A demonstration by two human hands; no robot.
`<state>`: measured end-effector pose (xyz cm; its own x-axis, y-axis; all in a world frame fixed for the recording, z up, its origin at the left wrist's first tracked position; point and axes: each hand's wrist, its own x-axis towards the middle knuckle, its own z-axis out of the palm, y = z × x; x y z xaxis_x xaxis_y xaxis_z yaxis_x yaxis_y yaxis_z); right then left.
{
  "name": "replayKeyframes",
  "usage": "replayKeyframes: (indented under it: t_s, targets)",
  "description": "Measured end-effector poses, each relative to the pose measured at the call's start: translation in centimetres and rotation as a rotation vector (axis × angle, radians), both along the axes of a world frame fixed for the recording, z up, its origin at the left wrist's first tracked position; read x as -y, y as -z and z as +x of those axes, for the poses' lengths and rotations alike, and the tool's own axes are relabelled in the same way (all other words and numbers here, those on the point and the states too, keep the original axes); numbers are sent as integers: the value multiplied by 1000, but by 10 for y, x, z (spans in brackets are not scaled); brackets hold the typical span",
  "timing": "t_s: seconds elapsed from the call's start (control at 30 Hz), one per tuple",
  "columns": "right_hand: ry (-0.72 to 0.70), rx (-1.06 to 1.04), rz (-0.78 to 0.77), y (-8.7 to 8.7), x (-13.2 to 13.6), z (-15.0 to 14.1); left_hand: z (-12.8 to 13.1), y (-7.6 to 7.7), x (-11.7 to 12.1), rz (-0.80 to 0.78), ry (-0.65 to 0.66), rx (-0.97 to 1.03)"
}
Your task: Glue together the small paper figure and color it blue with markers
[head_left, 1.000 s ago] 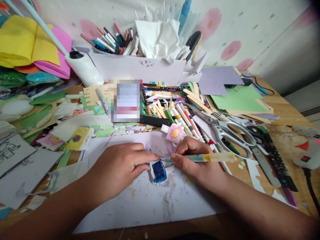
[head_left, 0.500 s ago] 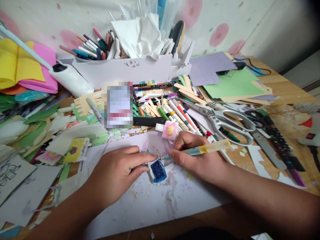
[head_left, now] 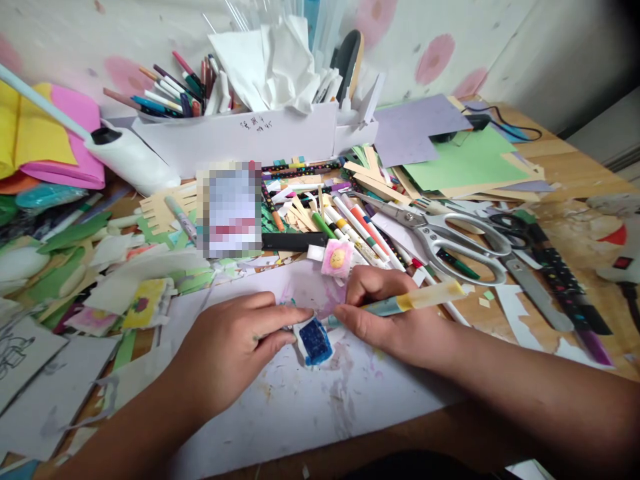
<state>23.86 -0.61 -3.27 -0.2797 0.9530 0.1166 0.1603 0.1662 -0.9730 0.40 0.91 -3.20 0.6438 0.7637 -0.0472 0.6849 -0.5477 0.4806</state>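
Observation:
A small white piece with a dark blue painted rectangle (head_left: 315, 341) lies on the stained white paper sheet (head_left: 240, 433). The thumb and forefinger of my left hand (head_left: 235, 347) pinch its upper left edge. My right hand (head_left: 385, 317) is closed round a marker pen (head_left: 415, 298) with a pale yellow and light blue barrel. The pen's light blue front end points left and comes close to the piece's upper right edge; whether the tip touches cannot be made out. Just above my right hand sits a small pink piece with a yellow middle (head_left: 337, 259).
Large silver scissors (head_left: 450, 240) and several loose markers (head_left: 360, 227) lie beyond my hands. Paper scraps (head_left: 120, 280) cover the left side. A white box (head_left: 240, 137) with pens and tissue stands at the back, and a box cutter (head_left: 537, 293) lies at right.
The view has shifted slightly, so the background sits a little further left and higher. Both hands keep their hold on the blue-painted piece and the marker pen, almost unmoved.

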Motion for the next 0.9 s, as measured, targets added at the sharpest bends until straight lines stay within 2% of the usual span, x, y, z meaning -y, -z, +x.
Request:
replayKeyframes:
  t_s: [0.43, 0.57, 0.7, 0.9]
  targets:
    - [-55, 14, 6, 0, 0, 2, 0, -1, 1, 1, -10, 12]
    - [-13, 9, 3, 0, -1, 2, 0, 0, 1, 7, -9, 15]
    - [-68, 25, 20, -1, -1, 3, 0, 0, 1, -1, -4, 2]
    - [-79, 29, 11, -1, 1, 4, 0, 0, 0, 7, 5, -4]
